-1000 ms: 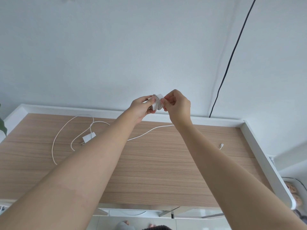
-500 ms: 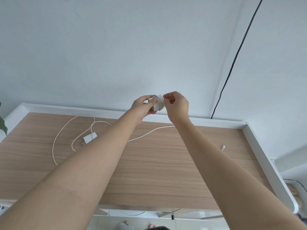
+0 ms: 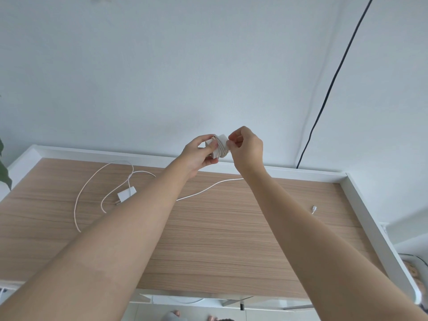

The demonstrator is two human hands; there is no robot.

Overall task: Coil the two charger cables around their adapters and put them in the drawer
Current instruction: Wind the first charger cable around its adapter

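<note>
My left hand point(image 3: 201, 153) holds a white adapter point(image 3: 218, 146) up above the desk's far edge, with several turns of white cable around it. My right hand point(image 3: 246, 149) pinches that cable at the adapter's right side. The loose part of this cable point(image 3: 209, 187) trails down onto the wooden desk point(image 3: 220, 239), and its plug end point(image 3: 314, 209) lies at the right. A second white adapter point(image 3: 126, 194) lies on the desk at the left with its cable point(image 3: 90, 184) spread in loose loops. No drawer front is visible.
A raised white rim point(image 3: 361, 205) borders the desk at the back and right. A black cable point(image 3: 328, 89) runs down the wall at the right. A green leaf point(image 3: 3, 172) shows at the left edge. Feet and floor appear below the desk's front edge.
My right hand has carried the cable around the adapter, adding wrap. The plug end has slid slightly left on the desk. The second charger has not moved.
</note>
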